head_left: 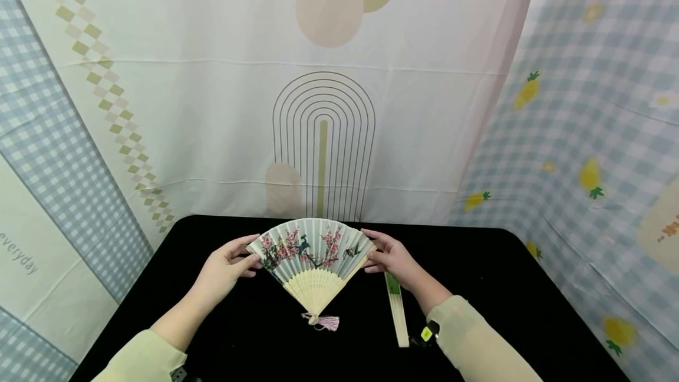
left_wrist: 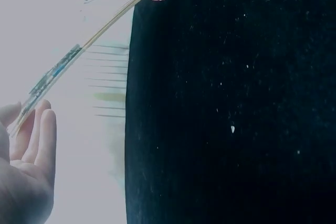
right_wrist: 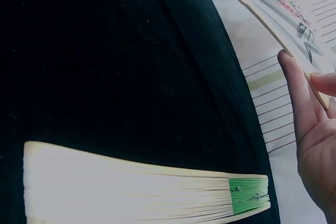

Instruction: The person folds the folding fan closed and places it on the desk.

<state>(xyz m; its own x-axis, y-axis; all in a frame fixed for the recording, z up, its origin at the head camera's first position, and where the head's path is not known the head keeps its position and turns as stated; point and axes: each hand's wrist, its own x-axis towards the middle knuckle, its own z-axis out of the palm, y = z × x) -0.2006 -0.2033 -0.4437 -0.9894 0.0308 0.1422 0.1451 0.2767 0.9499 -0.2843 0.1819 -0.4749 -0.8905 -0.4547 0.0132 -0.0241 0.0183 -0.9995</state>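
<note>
A folding fan (head_left: 313, 258), pale with pink blossoms and dark birds, is spread wide between both hands in the head view. My left hand (head_left: 224, 267) pinches its left end between thumb and fingers. At the opposite end, my right hand (head_left: 391, 258) grips the outer rib the same way. The bare ribs meet at a pivot with a pink tassel (head_left: 329, 323) hanging from it. From the left wrist, the fan (left_wrist: 79, 51) appears edge-on, its end between the thumb and fingers of the left hand (left_wrist: 31, 161). In the right wrist view, the right hand (right_wrist: 315, 129) holds the outer rib.
A second, folded fan with green cloth (head_left: 396, 314) lies on the black table (head_left: 254, 346), below the right hand. Close up, this folded fan (right_wrist: 131, 187) shows stacked pale ribs. A patterned white curtain (head_left: 212, 122) hangs behind the table, with checked cloth (head_left: 578, 134) to the right.
</note>
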